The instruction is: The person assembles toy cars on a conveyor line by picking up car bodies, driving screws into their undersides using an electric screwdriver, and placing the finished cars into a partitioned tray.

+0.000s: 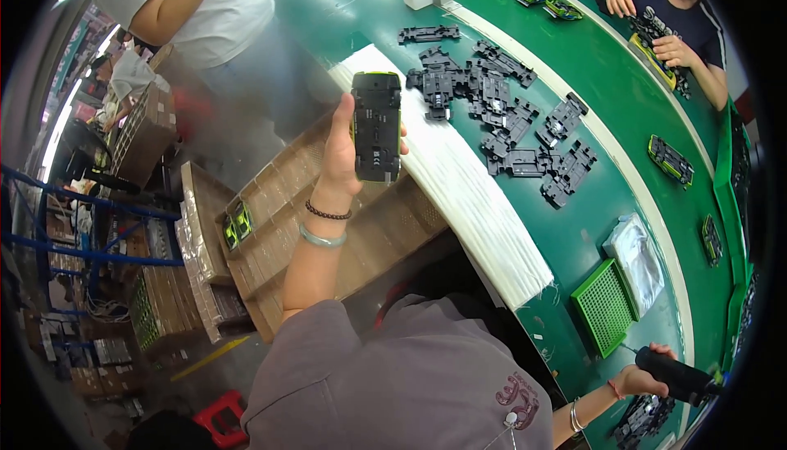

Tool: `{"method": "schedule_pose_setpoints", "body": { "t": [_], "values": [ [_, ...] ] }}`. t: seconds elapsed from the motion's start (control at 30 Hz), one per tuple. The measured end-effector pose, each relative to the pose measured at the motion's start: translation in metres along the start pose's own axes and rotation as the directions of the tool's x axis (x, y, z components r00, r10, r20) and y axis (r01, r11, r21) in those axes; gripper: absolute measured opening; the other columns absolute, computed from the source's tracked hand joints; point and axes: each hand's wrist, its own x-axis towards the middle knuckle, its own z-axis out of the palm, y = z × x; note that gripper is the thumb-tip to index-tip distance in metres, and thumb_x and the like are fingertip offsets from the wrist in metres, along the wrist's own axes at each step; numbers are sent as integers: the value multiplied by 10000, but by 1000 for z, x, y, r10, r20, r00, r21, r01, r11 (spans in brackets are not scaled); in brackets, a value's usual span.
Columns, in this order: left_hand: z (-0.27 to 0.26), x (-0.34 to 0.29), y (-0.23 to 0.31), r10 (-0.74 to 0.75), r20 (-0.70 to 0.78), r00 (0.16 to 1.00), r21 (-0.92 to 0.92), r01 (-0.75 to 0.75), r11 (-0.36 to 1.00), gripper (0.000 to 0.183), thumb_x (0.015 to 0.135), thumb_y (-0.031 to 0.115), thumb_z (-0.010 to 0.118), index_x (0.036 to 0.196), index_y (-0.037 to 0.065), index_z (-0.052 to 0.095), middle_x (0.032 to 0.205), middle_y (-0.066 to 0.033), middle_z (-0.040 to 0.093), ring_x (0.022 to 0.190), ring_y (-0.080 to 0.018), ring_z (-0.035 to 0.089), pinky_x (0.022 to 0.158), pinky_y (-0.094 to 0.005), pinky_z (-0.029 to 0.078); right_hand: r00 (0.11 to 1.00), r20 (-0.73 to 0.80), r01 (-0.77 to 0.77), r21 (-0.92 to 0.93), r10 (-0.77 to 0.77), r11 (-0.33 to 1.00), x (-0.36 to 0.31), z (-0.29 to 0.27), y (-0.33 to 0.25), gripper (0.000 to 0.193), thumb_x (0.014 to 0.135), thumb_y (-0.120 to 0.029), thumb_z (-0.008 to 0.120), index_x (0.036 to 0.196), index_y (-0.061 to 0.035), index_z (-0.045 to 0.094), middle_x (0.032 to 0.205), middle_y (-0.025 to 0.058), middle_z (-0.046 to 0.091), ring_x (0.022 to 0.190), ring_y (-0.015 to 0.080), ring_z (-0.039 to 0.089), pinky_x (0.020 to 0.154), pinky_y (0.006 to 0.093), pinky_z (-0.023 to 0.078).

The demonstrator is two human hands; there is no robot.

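My left hand (336,153) is closed around a toy car (377,126), held up over the cartons beside the table. The car's black underside faces me, and a thin yellow-green edge of its body shows. At the lower right, my right hand (642,379) grips a black electric screwdriver (679,375), its thin bit pointing to the left. Below that hand lie more black car parts (643,419). Many loose black toy car chassis (492,93) are heaped on the green table, to the right of the raised car.
A padded white cloth strip (484,212) covers the table's near edge. Near my right hand are a green perforated basket (605,306) and a silvery plastic bag (635,261). Cardboard cartons (279,229) stand at left. A co-worker (672,48) handles parts across the conveyor; another person (197,15) stands ahead.
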Motion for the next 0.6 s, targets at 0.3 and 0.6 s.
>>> {"method": "schedule_pose_setpoints", "body": {
  "t": [0.3,0.6],
  "values": [
    [42,7,-23,104,28,994,32,-105,994,562,883,447,307,1109,-14,534,855,-167,632,704,-257,641,649,-342,530,1000,-21,-20,-4,20,1000,-4,3,-4,978,558,-900,352,869,18,484,724,92,484,654,193,472,675,320,428],
    [63,16,-38,51,84,995,52,-56,997,582,889,480,310,1114,-10,528,841,-156,631,695,-243,643,634,-327,535,998,-32,-50,39,51,998,-3,4,1,987,526,-910,371,879,6,478,728,77,468,660,179,458,665,314,408]
  ]
}}
